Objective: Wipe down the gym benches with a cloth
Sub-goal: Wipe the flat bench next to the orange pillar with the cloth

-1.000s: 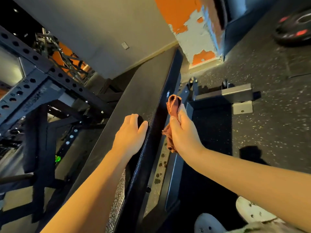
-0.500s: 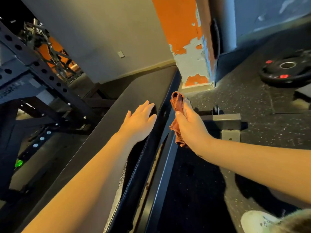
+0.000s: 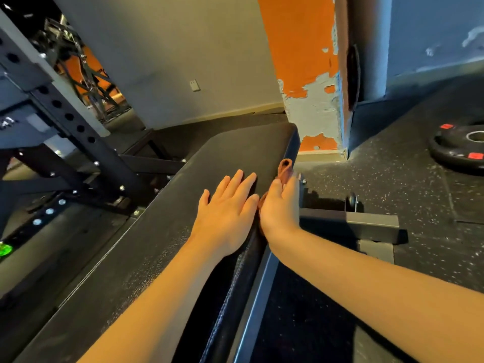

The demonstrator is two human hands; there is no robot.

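Two hands share the desk [image 3: 157, 258]. The rack [image 3: 65, 113] crowds its left side. Our left hand [image 3: 227, 208] lies flat and open on top. Our right hand [image 3: 281, 205], fingers straight, presses the cloth [image 3: 285, 166] against the right side edge. Little of that edge remains ahead (we judge), and the floor [image 3: 392, 184] on the right gives free room.

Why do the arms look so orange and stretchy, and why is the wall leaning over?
In the head view, warm light tints the left hand and right hand orange; the same view's wide lens stretches the forearms near the bottom edge and tips the wall and pillar; the cloth against the bench side looks slightly soft, and the rack lies in shadow.
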